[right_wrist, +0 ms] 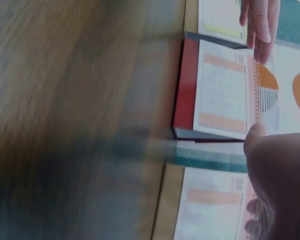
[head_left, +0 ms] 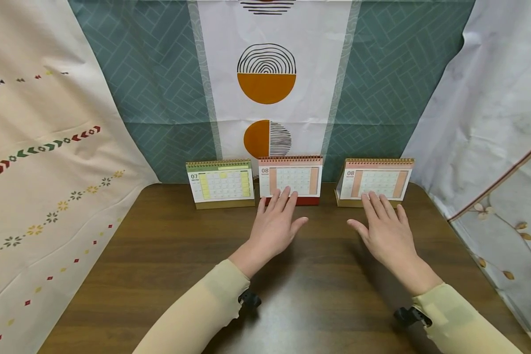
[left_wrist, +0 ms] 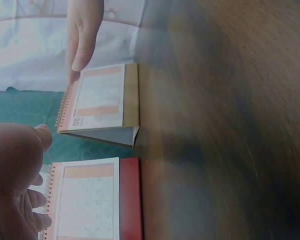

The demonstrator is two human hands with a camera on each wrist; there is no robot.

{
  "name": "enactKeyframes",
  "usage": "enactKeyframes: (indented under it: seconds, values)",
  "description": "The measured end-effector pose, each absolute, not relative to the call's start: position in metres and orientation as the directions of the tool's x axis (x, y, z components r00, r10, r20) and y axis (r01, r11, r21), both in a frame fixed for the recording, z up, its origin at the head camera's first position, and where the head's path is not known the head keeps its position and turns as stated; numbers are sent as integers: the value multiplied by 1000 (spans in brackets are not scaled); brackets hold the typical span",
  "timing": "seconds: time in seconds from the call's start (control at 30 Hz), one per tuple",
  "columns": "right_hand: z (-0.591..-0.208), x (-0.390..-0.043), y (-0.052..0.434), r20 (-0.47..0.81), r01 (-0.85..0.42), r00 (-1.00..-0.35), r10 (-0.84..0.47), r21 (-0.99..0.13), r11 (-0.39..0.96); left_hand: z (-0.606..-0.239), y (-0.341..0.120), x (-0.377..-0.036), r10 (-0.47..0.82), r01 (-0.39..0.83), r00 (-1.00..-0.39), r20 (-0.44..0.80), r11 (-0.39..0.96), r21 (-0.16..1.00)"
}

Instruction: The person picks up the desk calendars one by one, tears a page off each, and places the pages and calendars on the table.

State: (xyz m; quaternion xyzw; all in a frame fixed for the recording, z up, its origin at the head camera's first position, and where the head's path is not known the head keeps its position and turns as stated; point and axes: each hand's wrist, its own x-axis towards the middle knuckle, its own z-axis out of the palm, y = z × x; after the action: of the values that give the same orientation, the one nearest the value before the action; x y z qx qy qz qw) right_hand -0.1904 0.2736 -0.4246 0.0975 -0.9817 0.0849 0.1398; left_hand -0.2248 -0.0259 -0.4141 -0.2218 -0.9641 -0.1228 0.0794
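Cream sleeves (head_left: 194, 314) lead to two released hands, the left hand (head_left: 274, 223) and the right hand (head_left: 386, 231), fingers straight, thumbs out, neither gripping anything. Just ahead of the left hand's fingertips stands a red-based calendar (head_left: 292, 174) showing 08; whether they touch it cannot be told. Just ahead of the right hand's fingers stands a brown-based calendar (head_left: 378, 179), also showing 08, contact likewise unclear. For steady handling, each hand would do best to take the stiff base from its sides, thumb opposite fingers, since a pinch on the pages alone could flip or bend them. The folded stands look light, so a gentle touch seems enough; a hard push may slide or tip one.

Farther out, ahead and to the left of the left hand, a green-topped calendar (head_left: 225, 184) showing 07 stands close beside the red-based one, so fingers entering there need to be slim and slow. The table (head_left: 159, 255) stretches beneath both hands, and beyond it rises a hanging cloth (head_left: 155, 73).
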Motion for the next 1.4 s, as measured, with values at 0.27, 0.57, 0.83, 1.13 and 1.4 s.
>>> enactKeyframes:
  seconds: [0.27,0.57,0.83,1.13,1.4]
  values:
    - [-427,-193,290,298,-198,-943,-146,-152,968,-415,-14,-229,414,453,-887,205,866,210]
    - [-430,-197,305,293,-153,-951,-104,-149,977,-419,3,-235,435,469,-881,185,852,233]
    - [-430,-200,320,271,-120,-960,-73,-163,979,-420,22,-242,452,486,-873,186,838,246]
    - [-435,-206,337,272,-100,-961,-46,-188,977,-420,39,-245,468,501,-865,180,821,274]
    - [-436,-211,352,248,-55,-969,0,-218,974,-422,54,-251,486,521,-853,189,806,281]
